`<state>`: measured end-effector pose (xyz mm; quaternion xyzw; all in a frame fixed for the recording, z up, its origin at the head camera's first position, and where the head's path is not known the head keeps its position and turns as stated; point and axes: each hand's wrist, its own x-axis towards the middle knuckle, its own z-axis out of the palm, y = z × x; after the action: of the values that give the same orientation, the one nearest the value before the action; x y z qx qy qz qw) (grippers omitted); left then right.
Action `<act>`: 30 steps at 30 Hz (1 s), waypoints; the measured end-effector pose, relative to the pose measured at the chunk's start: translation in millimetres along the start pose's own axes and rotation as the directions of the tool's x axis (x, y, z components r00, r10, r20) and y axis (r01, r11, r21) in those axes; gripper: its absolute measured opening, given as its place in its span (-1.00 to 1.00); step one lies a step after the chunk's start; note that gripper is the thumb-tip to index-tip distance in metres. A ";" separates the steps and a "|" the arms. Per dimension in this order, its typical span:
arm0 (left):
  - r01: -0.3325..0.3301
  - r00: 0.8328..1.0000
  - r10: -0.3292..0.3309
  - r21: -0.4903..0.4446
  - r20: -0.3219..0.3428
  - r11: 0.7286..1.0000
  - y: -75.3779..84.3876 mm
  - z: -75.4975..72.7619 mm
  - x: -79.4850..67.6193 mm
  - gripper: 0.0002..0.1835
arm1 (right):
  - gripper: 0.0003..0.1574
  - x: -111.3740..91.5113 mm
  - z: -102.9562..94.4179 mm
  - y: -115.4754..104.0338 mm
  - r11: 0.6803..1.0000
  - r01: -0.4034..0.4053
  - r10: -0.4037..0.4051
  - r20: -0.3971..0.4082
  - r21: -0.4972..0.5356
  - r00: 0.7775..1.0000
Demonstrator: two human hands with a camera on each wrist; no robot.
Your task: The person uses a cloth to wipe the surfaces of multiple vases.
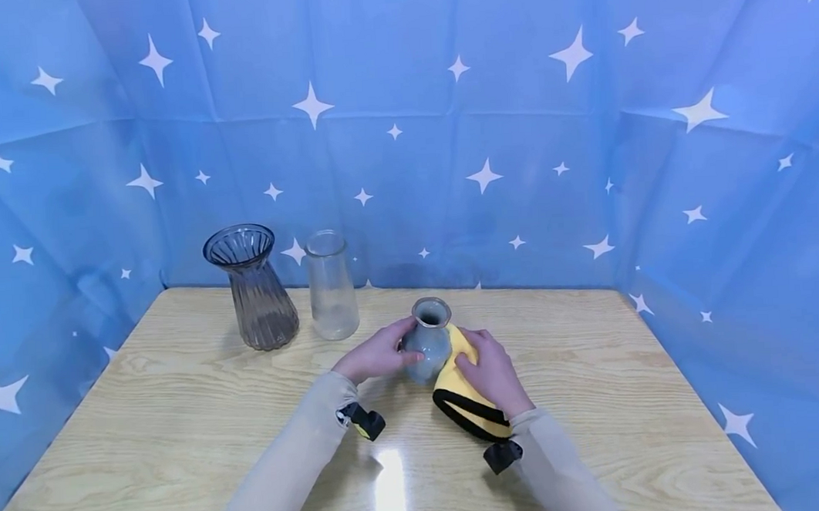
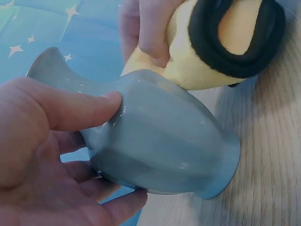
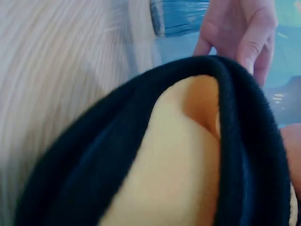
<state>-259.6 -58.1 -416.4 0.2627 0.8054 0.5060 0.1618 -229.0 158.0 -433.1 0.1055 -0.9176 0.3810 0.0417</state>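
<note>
A small grey-blue glazed vase [image 1: 428, 349] with a brown-edged mouth is held in my left hand [image 1: 381, 353], thumb on the near side and fingers round the far side. In the left wrist view the vase [image 2: 155, 132] appears tilted, its foot close to the wood. My right hand [image 1: 488, 367] grips a folded yellow cloth [image 1: 450, 375] with black edging and holds it against the vase's right side. In the right wrist view the cloth [image 3: 164, 155] covers most of the picture and hides much of the vase and the right fingers.
A tall ribbed smoky glass vase [image 1: 262, 306] with a flared rim stands at the back left of the wooden table [image 1: 147, 423]. Beside it is a clear glass vase [image 1: 333, 298]. A blue curtain [image 1: 404, 155] with white stars surrounds the table's back and sides.
</note>
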 end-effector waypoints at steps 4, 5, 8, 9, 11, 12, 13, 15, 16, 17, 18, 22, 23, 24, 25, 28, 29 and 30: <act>-0.005 1.000 0.005 0.010 -0.015 1.000 -0.9 -0.1 0.3 -0.30 | -0.50 -1.7 2.4 1.9 0.985 -0.121 0.104 0.131 0.124 0.986; -0.008 1.000 0.008 0.009 -0.017 1.000 -0.8 0.0 0.2 -0.31 | -0.52 -3.0 2.5 2.2 0.979 -0.152 0.129 0.165 0.136 0.978; -0.005 1.000 0.005 0.010 -0.020 1.000 -0.3 0.5 0.2 -0.32 | -0.53 -8.5 1.1 1.4 0.970 -0.213 0.178 0.248 0.119 0.952; -0.006 1.000 0.006 0.009 -0.023 1.000 0.1 0.7 -0.1 -0.32 | -0.52 -10.5 0.4 1.1 0.967 -0.228 0.190 0.273 0.114 0.943; -0.008 0.999 0.008 0.008 -0.031 1.000 1.0 1.6 0.5 -0.31 | -0.53 -14.6 -1.9 1.3 0.966 -0.236 0.191 0.321 0.107 0.927; -0.007 0.999 0.007 0.010 -0.040 1.000 1.1 2.0 1.0 -0.31 | -0.53 -16.4 -3.3 1.2 0.966 -0.233 0.183 0.345 0.110 0.921; -0.006 0.999 0.006 0.014 -0.049 1.000 1.4 2.4 1.9 -0.31 | -0.54 -17.8 -4.6 1.6 0.967 -0.226 0.170 0.364 0.118 0.916; -0.010 0.997 0.012 0.029 -0.074 1.000 0.6 3.6 4.8 -0.31 | -0.53 -20.1 -7.9 1.4 0.970 -0.202 0.139 0.374 0.134 0.917; -0.012 0.996 0.016 0.036 -0.089 0.999 0.1 4.0 6.8 -0.31 | -0.53 -20.8 -9.5 1.6 0.976 -0.178 0.122 0.364 0.123 0.924; -0.014 0.994 0.019 0.045 -0.103 0.999 -0.5 4.4 9.1 -0.31 | -0.52 -21.1 -11.2 1.8 0.983 -0.153 0.109 0.346 0.103 0.932; -0.015 0.993 0.021 0.054 -0.119 0.998 -1.2 4.8 11.4 -0.32 | -0.51 -21.4 -13.3 2.0 0.988 -0.132 0.100 0.327 0.079 0.940; -0.011 0.986 0.024 0.076 -0.166 0.997 -3.8 5.6 21.0 -0.33 | -0.49 -21.4 -23.0 4.9 0.996 -0.085 0.088 0.265 -0.025 0.960; -0.010 0.984 0.024 0.081 -0.178 0.997 -4.2 5.5 23.3 -0.33 | -0.48 -21.2 -25.6 5.9 0.996 -0.075 0.084 0.259 -0.042 0.962; -0.008 0.981 0.024 0.084 -0.190 0.996 -4.6 5.5 25.3 -0.33 | -0.48 -20.8 -28.3 7.2 0.997 -0.061 0.073 0.260 -0.055 0.963; -0.006 0.979 0.024 0.090 -0.200 0.996 -4.9 5.2 27.4 -0.33 | -0.48 -20.4 -30.8 8.7 0.996 -0.047 0.064 0.258 -0.073 0.964; -0.003 0.973 0.029 0.113 -0.228 0.994 -5.9 4.6 33.1 -0.31 | -0.47 -18.4 -37.9 13.9 0.993 0.000 0.030 0.256 -0.117 0.966; -0.001 0.972 0.029 0.116 -0.235 0.993 -6.2 4.4 35.0 -0.31 | -0.46 -17.7 -40.1 15.6 0.991 0.010 0.024 0.252 -0.131 0.967; 0.002 0.970 0.027 0.116 -0.241 0.993 -6.4 4.2 36.7 -0.31 | -0.46 -16.6 -42.5 17.5 0.990 0.022 0.014 0.248 -0.143 0.969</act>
<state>-288.7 -35.7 -423.8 0.2130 0.8453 0.4881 0.0437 -216.9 202.7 -417.8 0.1509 -0.9405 0.2973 -0.0652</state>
